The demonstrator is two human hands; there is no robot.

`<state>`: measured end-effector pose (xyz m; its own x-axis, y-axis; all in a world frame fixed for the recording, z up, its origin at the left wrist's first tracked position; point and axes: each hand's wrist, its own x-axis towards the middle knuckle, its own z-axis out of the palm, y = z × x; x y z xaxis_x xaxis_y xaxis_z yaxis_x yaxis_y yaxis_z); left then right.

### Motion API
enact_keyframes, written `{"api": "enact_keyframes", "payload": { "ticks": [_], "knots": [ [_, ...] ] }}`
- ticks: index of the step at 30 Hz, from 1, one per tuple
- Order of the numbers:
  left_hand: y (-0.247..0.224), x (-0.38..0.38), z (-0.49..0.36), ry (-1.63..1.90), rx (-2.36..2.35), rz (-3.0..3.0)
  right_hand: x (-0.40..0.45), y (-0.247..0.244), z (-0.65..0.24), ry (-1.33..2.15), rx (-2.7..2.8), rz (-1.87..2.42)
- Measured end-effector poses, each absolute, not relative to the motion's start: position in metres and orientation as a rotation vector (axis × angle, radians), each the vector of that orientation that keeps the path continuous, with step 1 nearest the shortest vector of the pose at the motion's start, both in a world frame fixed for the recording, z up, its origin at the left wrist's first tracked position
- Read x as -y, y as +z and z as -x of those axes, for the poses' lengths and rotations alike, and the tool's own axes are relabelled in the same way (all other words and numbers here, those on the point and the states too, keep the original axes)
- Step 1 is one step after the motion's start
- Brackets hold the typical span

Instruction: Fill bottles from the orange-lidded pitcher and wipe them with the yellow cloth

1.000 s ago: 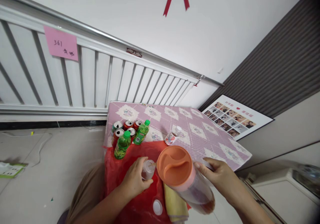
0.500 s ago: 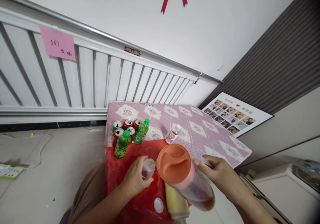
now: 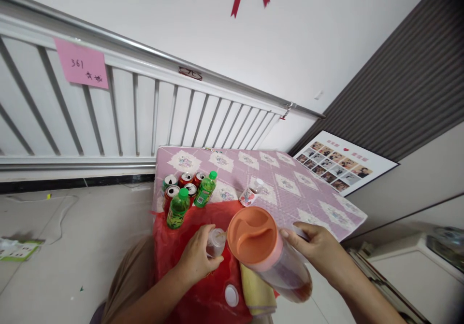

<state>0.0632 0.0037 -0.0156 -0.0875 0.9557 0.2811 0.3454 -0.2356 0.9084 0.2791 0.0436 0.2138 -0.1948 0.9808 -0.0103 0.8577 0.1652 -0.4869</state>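
Note:
My left hand is wrapped round a small clear bottle, its open mouth facing up toward me. In my right hand is the handle of a clear pitcher with an orange lid. The pitcher is tilted left, brownish liquid inside it, and its spout is at the bottle's mouth. A thin brownish stream shows there. Below lies a round white cap on a red plastic sheet, beside a folded yellow cloth. How full the bottle is cannot be made out.
Two green-capped bottles and several opened cans stand at the table's left. A small labelled bottle with a white cap stands behind the pitcher on the floral tablecloth. A white radiator runs behind the table.
Both hands, the bottle and the pitcher keep almost the same places. The view has shifted very slightly.

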Motion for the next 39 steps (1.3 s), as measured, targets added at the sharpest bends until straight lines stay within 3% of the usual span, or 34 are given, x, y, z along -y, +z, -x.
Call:
{"api": "enact_keyframes", "payload": {
  "ticks": [39],
  "knots": [
    [-0.015,-0.005,-0.063,1.305,-1.442,-1.595,-0.047,0.214,-0.28,0.551,2.157,1.788]
  ]
}}
